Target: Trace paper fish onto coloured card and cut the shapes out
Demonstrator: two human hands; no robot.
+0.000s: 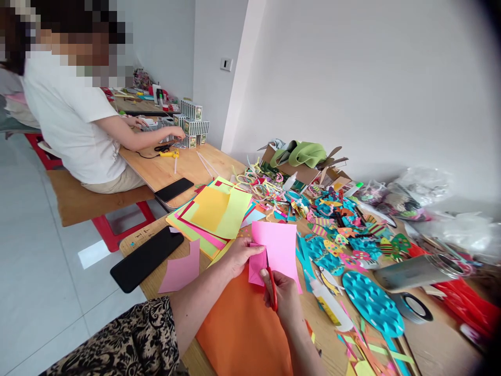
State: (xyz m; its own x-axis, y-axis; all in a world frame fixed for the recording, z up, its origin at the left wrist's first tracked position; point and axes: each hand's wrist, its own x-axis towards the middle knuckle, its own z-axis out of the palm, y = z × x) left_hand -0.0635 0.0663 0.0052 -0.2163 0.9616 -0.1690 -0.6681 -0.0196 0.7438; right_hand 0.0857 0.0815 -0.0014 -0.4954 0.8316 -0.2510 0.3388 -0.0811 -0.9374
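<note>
My left hand (pixel 239 257) pinches a sheet of pink paper (pixel 279 245) near its left side, beside a folded or layered pink part. In my right hand (pixel 285 295) are red-handled scissors (pixel 273 292), with the dark blades at the pink paper, just right of my left thumb. Both hands are over a large orange sheet (pixel 242 324). Left of them a curved pink scrap (pixel 182 269) lies on the wooden table (pixel 156 279). Behind my left hand is a stack of coloured papers with a yellow sheet (pixel 211 209) on top.
Phones (pixel 146 258) lie at left. Paper shapes, a glue bottle (pixel 331 305), a blue oval (pixel 371 303), a tape roll (pixel 413 307) and a metal flask (pixel 418 270) crowd the right. A person in a white shirt (pixel 74 115) sits at far left, near stacked boxes (pixel 191 127).
</note>
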